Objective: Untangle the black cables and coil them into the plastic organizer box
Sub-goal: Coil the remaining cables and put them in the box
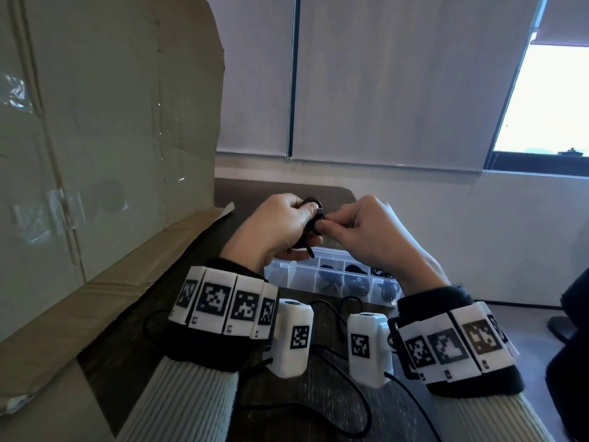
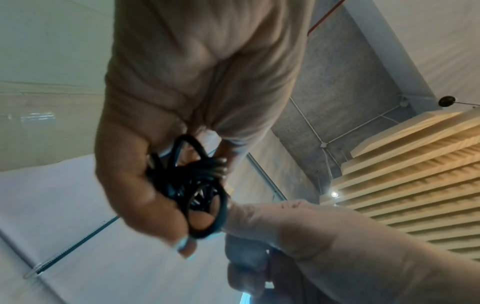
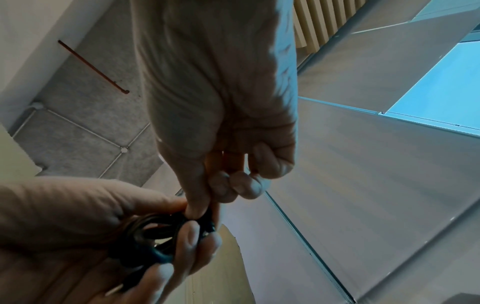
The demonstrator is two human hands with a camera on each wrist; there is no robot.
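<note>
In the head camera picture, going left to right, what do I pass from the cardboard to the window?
Cardboard sheet → left hand → coiled black cable, gripped by the left hand and pinched by the right → right hand → bright window. The plastic organizer box sits below both hands, so it has no clear place in this order.

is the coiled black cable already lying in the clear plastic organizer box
No, both hands hold the coiled black cable in the air above the clear plastic organizer box.
</note>
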